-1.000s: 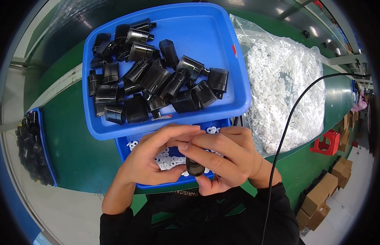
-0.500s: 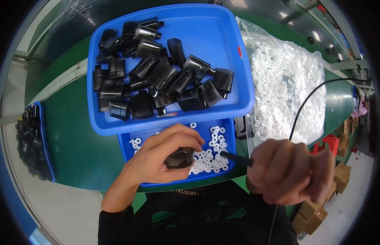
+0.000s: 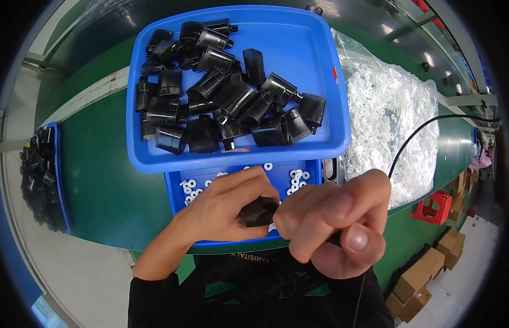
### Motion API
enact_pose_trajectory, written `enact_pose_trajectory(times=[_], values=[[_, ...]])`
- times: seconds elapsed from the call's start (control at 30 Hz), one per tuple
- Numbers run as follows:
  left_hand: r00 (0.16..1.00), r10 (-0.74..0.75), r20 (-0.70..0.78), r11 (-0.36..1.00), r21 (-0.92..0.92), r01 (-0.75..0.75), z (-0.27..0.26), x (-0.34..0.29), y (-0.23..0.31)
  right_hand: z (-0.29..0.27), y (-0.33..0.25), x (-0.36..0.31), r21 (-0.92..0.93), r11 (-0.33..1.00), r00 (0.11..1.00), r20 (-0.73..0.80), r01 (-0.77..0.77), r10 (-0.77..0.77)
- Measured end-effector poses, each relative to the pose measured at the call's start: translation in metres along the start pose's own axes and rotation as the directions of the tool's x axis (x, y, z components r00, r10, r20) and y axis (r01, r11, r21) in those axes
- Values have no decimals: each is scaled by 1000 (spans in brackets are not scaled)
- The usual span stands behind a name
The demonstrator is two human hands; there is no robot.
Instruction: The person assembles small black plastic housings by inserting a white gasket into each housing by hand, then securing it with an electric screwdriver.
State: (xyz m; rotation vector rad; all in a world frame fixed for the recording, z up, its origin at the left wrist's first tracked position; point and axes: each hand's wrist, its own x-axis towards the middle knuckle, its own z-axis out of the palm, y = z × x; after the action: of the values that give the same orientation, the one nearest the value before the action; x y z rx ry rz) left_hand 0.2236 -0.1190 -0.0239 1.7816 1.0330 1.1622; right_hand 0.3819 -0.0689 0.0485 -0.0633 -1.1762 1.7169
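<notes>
My left hand (image 3: 224, 208) is closed round a black plastic housing (image 3: 257, 213), whose faceted end points toward my right hand. Right beside it, my right hand (image 3: 342, 218) is curled tight in front of the housing. A thin dark rod (image 3: 335, 238) shows only as a sliver between its fingers; the rest is hidden. Beneath both hands lies a smaller blue tray (image 3: 318, 171) with white ring washers (image 3: 298, 177), partly covered by my hands. Beyond it, a larger blue tray (image 3: 238, 162) holds several similar black housings (image 3: 232, 97).
A clear plastic bag (image 3: 388, 126) full of white washers lies to the right. A black cable (image 3: 413, 132) arcs down behind my right hand. Another tray of black parts (image 3: 44, 180) stands at far left. A red stool (image 3: 432, 208) and cardboard boxes (image 3: 418, 273) are at lower right.
My right hand has moved left, up against the housing, and the rod is now mostly hidden. The left hand still holds the housing. The whole view has shifted slightly.
</notes>
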Motion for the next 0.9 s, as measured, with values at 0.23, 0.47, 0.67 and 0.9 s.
enact_pose_trajectory(times=[0.23,0.47,0.67,0.9], values=[[999,-36,35,999,27,35,-2,3,4,-6,15,-3,22,996,996,31,-87,86],[999,-47,-8,997,56,48,0,0,0,-8,31,-18,5,991,991,-8,-136,136],[999,-39,-12,999,0,39,-3,2,2,-1,24,-11,-19,995,995,12,-98,98],[993,-118,-1,971,-211,115,-8,2,-2,8,7,0,-287,958,996,-80,5,-29]])
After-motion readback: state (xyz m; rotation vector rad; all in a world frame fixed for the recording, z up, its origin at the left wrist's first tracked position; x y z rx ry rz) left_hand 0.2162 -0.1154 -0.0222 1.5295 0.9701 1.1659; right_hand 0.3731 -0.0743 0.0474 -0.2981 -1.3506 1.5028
